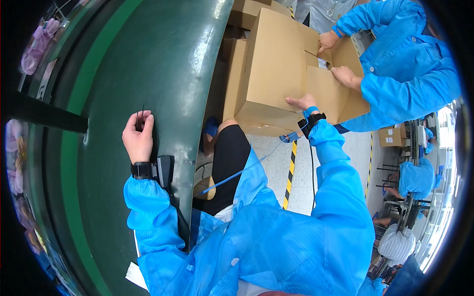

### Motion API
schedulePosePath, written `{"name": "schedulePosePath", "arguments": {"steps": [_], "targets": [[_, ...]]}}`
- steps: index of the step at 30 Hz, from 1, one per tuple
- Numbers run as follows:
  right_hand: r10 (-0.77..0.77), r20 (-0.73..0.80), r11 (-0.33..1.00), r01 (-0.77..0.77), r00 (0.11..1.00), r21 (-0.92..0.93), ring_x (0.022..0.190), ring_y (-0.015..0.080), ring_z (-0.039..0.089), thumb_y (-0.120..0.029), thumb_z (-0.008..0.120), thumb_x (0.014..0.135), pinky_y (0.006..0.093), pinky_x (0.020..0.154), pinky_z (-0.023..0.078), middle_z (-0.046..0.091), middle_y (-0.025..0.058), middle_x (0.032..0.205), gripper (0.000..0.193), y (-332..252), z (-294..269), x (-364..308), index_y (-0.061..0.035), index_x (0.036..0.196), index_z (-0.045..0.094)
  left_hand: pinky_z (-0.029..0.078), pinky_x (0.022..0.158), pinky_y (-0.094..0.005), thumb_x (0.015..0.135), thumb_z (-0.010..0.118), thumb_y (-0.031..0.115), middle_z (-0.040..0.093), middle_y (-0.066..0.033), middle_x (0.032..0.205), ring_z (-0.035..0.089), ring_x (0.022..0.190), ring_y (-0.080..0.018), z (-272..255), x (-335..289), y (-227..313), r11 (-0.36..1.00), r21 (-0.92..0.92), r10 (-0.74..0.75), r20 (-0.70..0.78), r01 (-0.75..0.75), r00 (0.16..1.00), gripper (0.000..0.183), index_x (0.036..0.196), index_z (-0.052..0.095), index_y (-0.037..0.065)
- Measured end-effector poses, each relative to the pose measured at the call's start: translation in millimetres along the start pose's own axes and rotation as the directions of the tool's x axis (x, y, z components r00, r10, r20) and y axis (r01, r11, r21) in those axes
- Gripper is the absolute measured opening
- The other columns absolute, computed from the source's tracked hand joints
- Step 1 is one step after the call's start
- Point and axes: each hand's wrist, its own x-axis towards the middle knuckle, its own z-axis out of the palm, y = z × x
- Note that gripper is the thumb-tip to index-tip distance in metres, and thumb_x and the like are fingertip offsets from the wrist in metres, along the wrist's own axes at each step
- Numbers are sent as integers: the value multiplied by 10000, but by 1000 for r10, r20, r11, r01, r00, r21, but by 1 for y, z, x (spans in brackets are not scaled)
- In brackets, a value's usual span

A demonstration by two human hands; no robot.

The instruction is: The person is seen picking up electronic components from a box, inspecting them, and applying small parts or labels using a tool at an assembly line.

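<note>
Over the green workbench [170, 74], my left hand [138, 137] is closed in a pinch on a thin dark pointed tool [143, 107], whose exact kind is too small to tell. To the right, a large brown cardboard box [274, 64] is tilted toward a co-worker, its flaps on that side turned out. My right hand [302, 102] grips the box near its lower edge; some of its fingers are hidden. The co-worker's two hands [347, 77] are at the box's flaps, where a small white item [322, 63] shows in the gap.
A dark handheld device [165, 171] lies beside my left wrist, near the bench edge. A blue coiled cord [242, 171] stretches across my lap from my right wrist. Yellow-black floor tape [290, 175] runs beyond my knees. More people sit at benches far right.
</note>
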Motion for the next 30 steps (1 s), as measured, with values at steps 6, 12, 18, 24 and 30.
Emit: {"name": "schedulePosePath", "arguments": {"steps": [6,12,18,24,30], "targets": [[54,-5,958,-54,999,-283,904,293,624,-519,779,562,340,774,496,655,139,972,645,9,9,15,-71,1008,652,449,670,-207,797,635,91,631,5,807,533,699,-51,1,-2,-2,1000,-6,10,-1,-10,1000,158,927,627,0],[-82,18,667,69,996,-742,788,314,642,-424,711,613,381,650,521,668,136,865,409,-113,-38,7,-96,857,691,452,688,-209,803,638,88,639,-15,829,549,730,-54,-2,1,0,996,-85,-2,-28,-1,1000,164,931,623,-15],[289,68,957,-288,955,-17,644,240,634,-232,637,718,372,628,506,659,107,700,282,-41,-41,0,22,840,644,464,689,-224,802,632,82,655,-42,879,575,749,-76,8,8,-7,992,-121,34,-19,-36,999,154,920,622,-16],[-80,-261,993,98,962,58,701,302,643,-229,599,711,398,661,490,654,177,741,269,-58,-39,12,-6,849,658,458,641,-223,780,641,106,650,-26,815,565,677,-77,5,-1,9,999,27,26,-28,-25,999,158,909,632,14],[-604,-425,796,480,674,-370,694,437,574,-178,546,736,522,671,449,589,269,752,262,-152,-17,-26,42,865,601,459,636,-213,778,634,106,644,-15,812,567,660,-64,9,4,-10,1000,-18,24,-47,-25,999,138,878,634,11]]}}
